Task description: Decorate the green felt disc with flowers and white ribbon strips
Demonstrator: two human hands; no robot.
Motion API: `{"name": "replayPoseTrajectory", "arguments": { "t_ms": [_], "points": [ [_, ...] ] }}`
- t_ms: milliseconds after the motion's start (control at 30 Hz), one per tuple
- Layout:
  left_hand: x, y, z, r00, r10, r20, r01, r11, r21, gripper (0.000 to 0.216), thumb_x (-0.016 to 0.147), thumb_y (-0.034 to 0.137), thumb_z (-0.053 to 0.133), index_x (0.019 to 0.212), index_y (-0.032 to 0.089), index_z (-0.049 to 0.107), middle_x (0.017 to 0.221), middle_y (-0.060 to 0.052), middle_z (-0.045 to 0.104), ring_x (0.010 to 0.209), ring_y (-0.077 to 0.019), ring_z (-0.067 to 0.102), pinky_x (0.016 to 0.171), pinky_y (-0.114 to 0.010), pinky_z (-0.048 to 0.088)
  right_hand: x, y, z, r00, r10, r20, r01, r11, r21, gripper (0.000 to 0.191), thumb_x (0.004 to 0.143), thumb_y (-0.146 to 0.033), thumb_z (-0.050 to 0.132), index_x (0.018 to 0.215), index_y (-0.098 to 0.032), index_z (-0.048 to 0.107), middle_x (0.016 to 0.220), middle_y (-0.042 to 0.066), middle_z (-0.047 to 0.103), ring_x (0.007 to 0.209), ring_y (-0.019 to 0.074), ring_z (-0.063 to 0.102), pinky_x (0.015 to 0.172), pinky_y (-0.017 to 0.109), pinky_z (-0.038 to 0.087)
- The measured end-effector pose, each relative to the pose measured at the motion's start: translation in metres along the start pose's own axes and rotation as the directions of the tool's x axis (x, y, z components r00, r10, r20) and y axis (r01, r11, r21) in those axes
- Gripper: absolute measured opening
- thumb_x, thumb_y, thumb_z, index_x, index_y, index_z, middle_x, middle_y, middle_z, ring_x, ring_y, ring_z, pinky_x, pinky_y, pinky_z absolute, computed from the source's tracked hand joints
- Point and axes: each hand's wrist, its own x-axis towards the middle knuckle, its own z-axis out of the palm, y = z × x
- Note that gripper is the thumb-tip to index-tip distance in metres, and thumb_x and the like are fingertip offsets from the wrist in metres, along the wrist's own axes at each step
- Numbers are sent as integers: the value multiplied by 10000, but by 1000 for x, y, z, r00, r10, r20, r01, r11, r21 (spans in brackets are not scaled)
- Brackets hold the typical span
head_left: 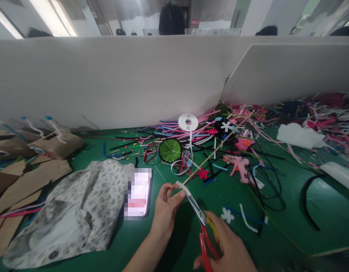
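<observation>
My left hand (167, 206) is closed in a pinch on the lower end of a long thin wooden stick (211, 154), which slants up to the right. A short white strip (180, 185) lies at its fingertips, against the stick's end. In my right hand (228, 241) is a pair of scissors (197, 209) with red and yellow handles. Their blades point up and left to the white strip; whether they touch it I cannot tell. A narrow white ribbon (191, 147) hangs from a round white spool (188, 122) beyond my hands.
Left of my hands lie a phone (138, 192), a patterned cloth (89, 204) and brown cardboard pieces (55, 172). A green disc (170, 150), a pink glue gun (241, 168) and many pipe cleaners (174, 130) spread across the green table. A white partition (106, 83) stands behind.
</observation>
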Motion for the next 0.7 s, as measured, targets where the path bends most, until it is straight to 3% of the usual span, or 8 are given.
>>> {"name": "replayPoseTrajectory", "arguments": {
  "t_ms": [167, 400, 567, 700],
  "points": [
    [2, 0, -2, 1000, -7, -8, 7, 1000, 3, 410, 562, 143, 841, 789, 192, 503, 880, 59, 599, 712, -72, 652, 704, -180, 528, 1, 4, 1, 999, 29, 40, -30, 999, 20, 806, 585, -315, 724, 1338, -226, 450, 1197, 97, 624, 862, 234, 663, 712, 289, 545],
    [1, 3, -2, 999, -20, -25, 21, 1000, 14, 421, 532, 153, 853, 776, 191, 512, 858, 58, 602, 693, -69, 632, 679, -179, 528, -2, 9, 9, 996, -22, -92, 21, 1000, -6, 662, 646, -242, 617, 1297, -285, 505, 1069, 39, 695, 707, 198, 690, 636, 260, 548],
    [-2, 9, 1, 999, -39, -26, 41, 997, 68, 435, 499, 187, 871, 783, 188, 541, 851, 48, 611, 692, -79, 624, 670, -186, 521, -3, 13, 11, 989, -49, -141, 47, 999, -20, 623, 649, -216, 582, 1267, -272, 526, 1018, 32, 717, 853, 223, 701, 671, 242, 560],
    [-1, 14, 0, 998, -32, 56, 22, 984, 174, 362, 587, 265, 837, 837, 195, 584, 861, 15, 624, 716, -113, 622, 702, -244, 524, -2, 17, 5, 993, -90, -80, 88, 996, -24, 602, 663, -168, 587, 1260, -227, 527, 994, 40, 731, 904, 213, 699, 751, 231, 557]
  ]
}}
